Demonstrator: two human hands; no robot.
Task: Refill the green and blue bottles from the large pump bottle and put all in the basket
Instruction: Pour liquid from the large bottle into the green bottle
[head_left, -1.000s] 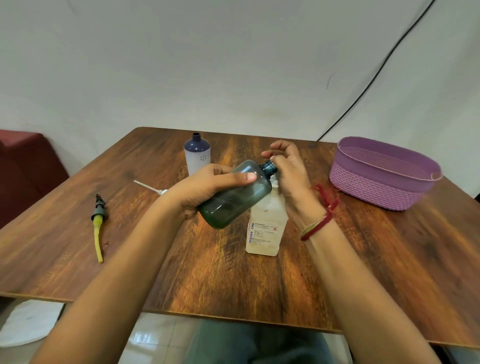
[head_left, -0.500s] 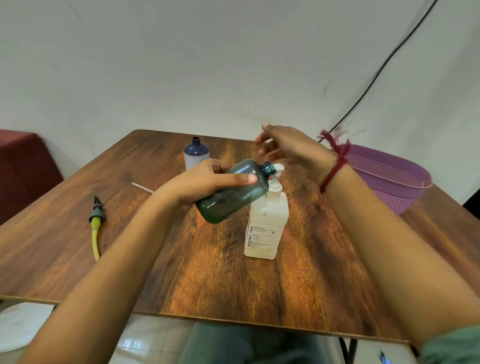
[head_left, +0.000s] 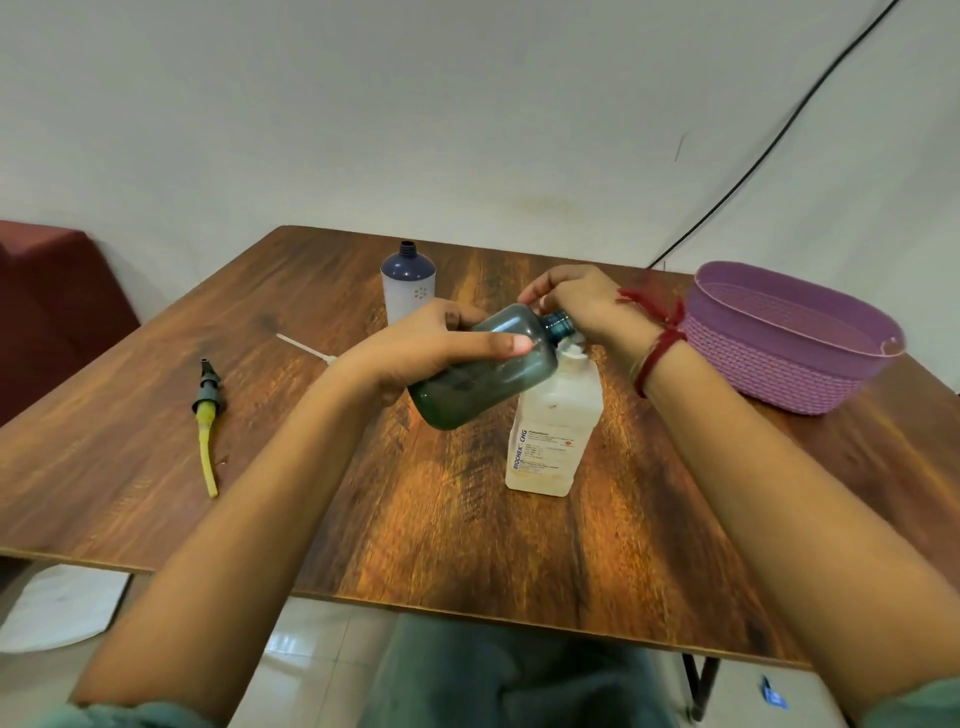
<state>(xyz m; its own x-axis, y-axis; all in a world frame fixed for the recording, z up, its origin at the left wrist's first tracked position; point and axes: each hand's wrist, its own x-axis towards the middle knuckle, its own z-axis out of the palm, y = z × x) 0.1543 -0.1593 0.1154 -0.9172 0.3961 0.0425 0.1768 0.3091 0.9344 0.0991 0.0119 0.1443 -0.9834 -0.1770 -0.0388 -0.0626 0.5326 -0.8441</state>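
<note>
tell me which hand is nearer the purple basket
Right. The right hand is over the top of the pump bottle, closer to the basket; the left hand grips the green bottle, farther away.

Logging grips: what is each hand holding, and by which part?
Left hand grips the green bottle round its body. Right hand sits over the pump bottle; hold unclear.

Both bare forearms reach forward, hands meeting at centre.
The left hand (head_left: 426, 348) grips the tilted green bottle (head_left: 488, 374), thumb laid across its near side and fingers wrapped behind. The right hand (head_left: 576, 304) is poised over the bottle's neck, wrist bent down and fingers curled; what they contact is hidden. A red thread (head_left: 660, 343) is tied round the right wrist.
</note>
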